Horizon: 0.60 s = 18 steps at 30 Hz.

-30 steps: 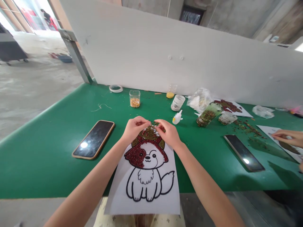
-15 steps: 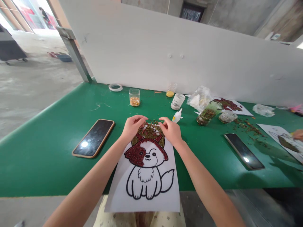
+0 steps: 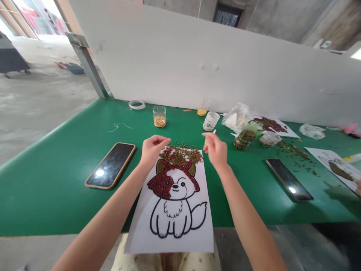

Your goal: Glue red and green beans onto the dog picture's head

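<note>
A white sheet [image 3: 203,226] with a fox-like animal outline extends over the table's front edge above my lap. Dark red beads or seeds fill the hood and one face patch [image 3: 161,184]; green ones fill the ears. Loose green and red seeds [image 3: 183,155] are heaped across the sheet's top. At its upper left corner, my left hand [image 3: 152,150] has thumb and fingers brought together; anything between them is hidden. My right hand [image 3: 216,149] hovers right of the sheet, fingers bent and apart. Behind it, a white bottle [image 3: 214,131] is mostly covered.
Phones lie left [image 3: 111,165] and right [image 3: 289,180]. A cup of corn kernels [image 3: 159,117], a tape roll [image 3: 137,104], a clear cup [image 3: 211,121] and a tipped seed container [image 3: 246,136] stand farther back. At far right, another person's hand [image 3: 358,187] touches a second drawing [image 3: 318,153].
My right hand has moved right, off the seed pile, and now covers most of the white bottle. My left hand has shifted slightly left. More of the seed pile shows, spread wider.
</note>
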Each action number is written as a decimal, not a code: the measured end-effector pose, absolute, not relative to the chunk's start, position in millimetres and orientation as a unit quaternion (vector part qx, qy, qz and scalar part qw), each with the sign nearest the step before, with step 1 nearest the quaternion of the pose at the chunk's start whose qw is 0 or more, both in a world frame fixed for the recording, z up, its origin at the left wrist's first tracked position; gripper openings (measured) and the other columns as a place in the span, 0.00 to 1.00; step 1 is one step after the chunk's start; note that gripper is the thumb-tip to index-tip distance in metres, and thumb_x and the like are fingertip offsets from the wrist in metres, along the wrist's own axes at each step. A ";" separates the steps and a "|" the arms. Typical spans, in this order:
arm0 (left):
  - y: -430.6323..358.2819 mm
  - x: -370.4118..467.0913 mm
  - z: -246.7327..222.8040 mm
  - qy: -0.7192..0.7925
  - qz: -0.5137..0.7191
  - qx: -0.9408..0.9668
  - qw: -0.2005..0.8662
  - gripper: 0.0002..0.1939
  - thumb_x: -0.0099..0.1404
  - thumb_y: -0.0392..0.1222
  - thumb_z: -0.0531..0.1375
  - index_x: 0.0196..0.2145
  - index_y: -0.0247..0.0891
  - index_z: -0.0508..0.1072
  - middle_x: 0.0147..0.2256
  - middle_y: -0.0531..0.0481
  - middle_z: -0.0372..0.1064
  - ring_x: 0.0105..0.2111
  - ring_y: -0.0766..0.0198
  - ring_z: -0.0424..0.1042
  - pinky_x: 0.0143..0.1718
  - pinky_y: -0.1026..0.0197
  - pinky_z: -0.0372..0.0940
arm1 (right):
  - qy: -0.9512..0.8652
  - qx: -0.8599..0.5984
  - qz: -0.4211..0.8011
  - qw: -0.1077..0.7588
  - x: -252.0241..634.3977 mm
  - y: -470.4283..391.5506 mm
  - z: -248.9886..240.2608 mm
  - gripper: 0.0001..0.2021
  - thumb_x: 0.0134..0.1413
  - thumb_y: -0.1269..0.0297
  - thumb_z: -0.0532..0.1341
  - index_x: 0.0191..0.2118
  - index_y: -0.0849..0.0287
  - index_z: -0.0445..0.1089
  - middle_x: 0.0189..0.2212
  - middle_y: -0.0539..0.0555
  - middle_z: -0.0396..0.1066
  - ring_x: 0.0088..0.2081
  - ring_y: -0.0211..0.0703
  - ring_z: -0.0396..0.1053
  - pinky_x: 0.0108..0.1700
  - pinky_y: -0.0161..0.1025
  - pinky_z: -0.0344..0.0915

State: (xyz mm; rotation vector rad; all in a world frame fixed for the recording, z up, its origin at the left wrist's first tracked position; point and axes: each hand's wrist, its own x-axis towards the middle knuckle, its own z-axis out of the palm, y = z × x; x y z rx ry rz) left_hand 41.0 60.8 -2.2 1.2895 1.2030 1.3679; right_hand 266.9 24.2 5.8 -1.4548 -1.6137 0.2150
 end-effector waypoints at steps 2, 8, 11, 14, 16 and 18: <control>62.7 38.7 -2.8 0.475 0.567 0.507 0.442 0.13 0.47 0.46 0.68 0.25 0.34 0.73 0.20 0.54 0.65 0.20 0.72 0.60 0.23 0.66 0.56 | -0.592 -0.572 0.062 0.565 282.9 27.1 8.1 0.19 0.64 0.55 0.44 0.43 0.58 0.68 0.19 0.47 0.66 0.20 0.36 0.64 0.29 0.33 0.61; 71.2 33.1 -9.5 0.508 0.607 0.447 0.416 0.13 0.51 0.46 0.63 0.30 0.33 0.76 0.22 0.54 0.65 0.18 0.73 0.59 0.21 0.67 0.55 | -0.419 -0.598 0.063 0.680 313.9 52.3 -10.4 0.19 0.43 0.68 0.55 0.46 0.57 0.62 0.46 0.57 0.65 0.47 0.46 0.65 0.47 0.45 0.62; 75.5 29.7 -14.1 0.522 0.622 0.420 0.406 0.14 0.52 0.45 0.61 0.34 0.33 0.76 0.25 0.52 0.68 0.20 0.72 0.62 0.21 0.67 0.56 | -0.361 -0.668 0.194 0.621 317.0 62.6 -26.4 0.26 0.32 0.71 0.60 0.46 0.58 0.61 0.50 0.59 0.63 0.53 0.52 0.60 0.51 0.49 0.60; 76.8 27.6 -15.8 0.525 0.627 0.419 0.396 0.14 0.48 0.44 0.64 0.32 0.33 0.76 0.25 0.51 0.69 0.21 0.71 0.63 0.23 0.67 0.57 | -0.376 -0.705 0.232 0.555 316.7 67.3 -38.9 0.26 0.31 0.65 0.65 0.44 0.58 0.63 0.49 0.60 0.65 0.52 0.55 0.60 0.52 0.51 0.58; 76.6 27.0 -15.7 0.528 0.628 0.434 0.371 0.13 0.47 0.44 0.66 0.29 0.33 0.75 0.24 0.51 0.69 0.23 0.70 0.64 0.25 0.66 0.58 | -0.441 -0.708 0.199 0.514 316.0 68.3 -43.1 0.21 0.35 0.59 0.64 0.39 0.58 0.65 0.44 0.59 0.68 0.49 0.55 0.62 0.51 0.52 0.57; 76.9 26.4 -16.0 0.537 0.629 0.458 0.326 0.12 0.47 0.45 0.66 0.26 0.34 0.74 0.24 0.51 0.68 0.24 0.69 0.64 0.28 0.65 0.59 | -0.525 -0.693 0.137 0.475 314.3 67.7 -43.2 0.14 0.40 0.57 0.62 0.35 0.59 0.66 0.40 0.60 0.70 0.46 0.54 0.64 0.50 0.51 0.58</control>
